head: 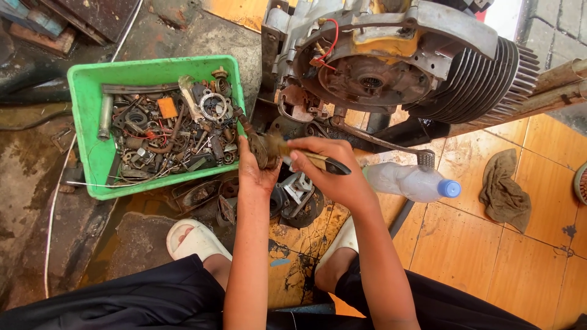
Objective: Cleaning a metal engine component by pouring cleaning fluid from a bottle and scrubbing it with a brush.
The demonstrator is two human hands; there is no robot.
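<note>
- Left hand (255, 170): fingers wrapped round a small dirty metal part (264, 150), held above the floor between the green tray and the engine; the part's shape is largely hidden by the fingers and grime.
- Right hand (333, 174): fingers closed on a brush (312, 157) with a pale handle and dark end; its bristle end meets the metal part, the contact hard to make out.
- Green tray (85, 110): plastic, left of the hands, heaped with rusty springs, rings and bolts, too tangled to itemise.
- Engine (397, 61): finned cylinder at right, open casing, red wire; top cut off by the frame edge.
- Plastic bottle (406, 182): lying on its side, blue cap, just right of the right hand.
- Rag (504, 190): brown, on orange floor tiles.
- White sandal (192, 239): partly covered by the left arm.
</note>
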